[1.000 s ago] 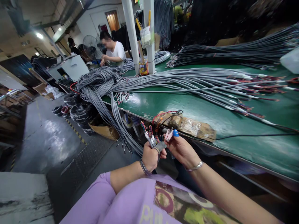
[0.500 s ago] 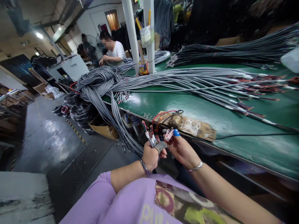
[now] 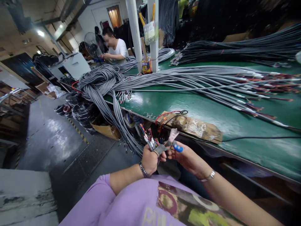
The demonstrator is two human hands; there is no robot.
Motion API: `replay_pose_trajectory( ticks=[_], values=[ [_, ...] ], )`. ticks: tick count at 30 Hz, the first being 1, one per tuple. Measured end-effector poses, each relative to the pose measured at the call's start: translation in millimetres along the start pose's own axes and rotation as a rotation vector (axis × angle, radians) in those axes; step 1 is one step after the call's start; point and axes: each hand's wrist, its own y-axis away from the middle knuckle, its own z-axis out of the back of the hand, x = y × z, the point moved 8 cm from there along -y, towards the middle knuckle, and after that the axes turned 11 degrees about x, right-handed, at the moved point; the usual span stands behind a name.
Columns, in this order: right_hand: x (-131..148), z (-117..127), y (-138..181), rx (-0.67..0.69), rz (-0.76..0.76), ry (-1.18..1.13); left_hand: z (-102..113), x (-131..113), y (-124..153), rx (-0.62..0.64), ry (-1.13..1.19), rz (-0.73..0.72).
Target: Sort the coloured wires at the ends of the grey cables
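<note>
A small bundle of grey cables (image 3: 150,145) is gripped in my left hand (image 3: 150,159). Their white-banded ends point up and fan out into thin coloured wires (image 3: 144,130). Grey wrapping covers a finger of this hand. My right hand (image 3: 187,158) is closed just to the right, its fingertips close to the thin wires. A blue finger cover (image 3: 178,148) sits on its thumb, and a pale pinkish cover (image 3: 173,134) on another finger. Whatever those fingertips pinch is too small to make out.
Long grey cables (image 3: 188,75) lie across the green table (image 3: 145,103), coiled at left and hanging over its edge. At the near edge rests a worn wooden board (image 3: 199,128) with wires. Darker cables (image 3: 235,51) lie behind. A co-worker (image 3: 117,50) sits beyond the white post (image 3: 154,56).
My right hand has turned, and its blue-covered thumb has come down and slightly right. The left hand keeps its hold on the cables. The view has shifted slightly.
</note>
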Motion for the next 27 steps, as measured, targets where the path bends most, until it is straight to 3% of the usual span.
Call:
replay_pose_trajectory(
  ticks=[6,9,14,16,20,22,25,27],
  values=[
    [15.0,3.5,6.0,-0.137,0.115,0.365,-0.2,1.3,-0.6,0.005,-0.008,-0.002],
    [14.2,2.0,5.4,-0.116,0.119,0.338,-0.9,-0.4,0.8,0.047,0.003,-0.009],
    [2.3,-7.9,3.3,0.005,0.061,0.163,-9.8,-1.9,4.4,0.261,0.045,0.049],
    [-2.0,-7.4,1.2,0.016,0.026,0.082,-10.3,-4.1,5.0,0.292,0.081,0.057],
    [-1.2,8.4,-4.0,-0.093,-0.001,-0.131,-7.0,-14.6,2.9,0.232,0.133,0.005],
    [2.8,9.8,-8.1,-0.081,-0.022,-0.168,-7.1,-20.9,1.5,0.190,0.133,-0.028],
    [17.5,6.4,-12.0,-0.063,0.032,-0.047,-10.5,-27.4,-0.6,0.147,0.120,-0.066],
    [29.9,8.6,-9.8,-0.152,0.121,0.131,-13.8,-28.3,-2.6,0.140,0.116,-0.082]
  ],
)
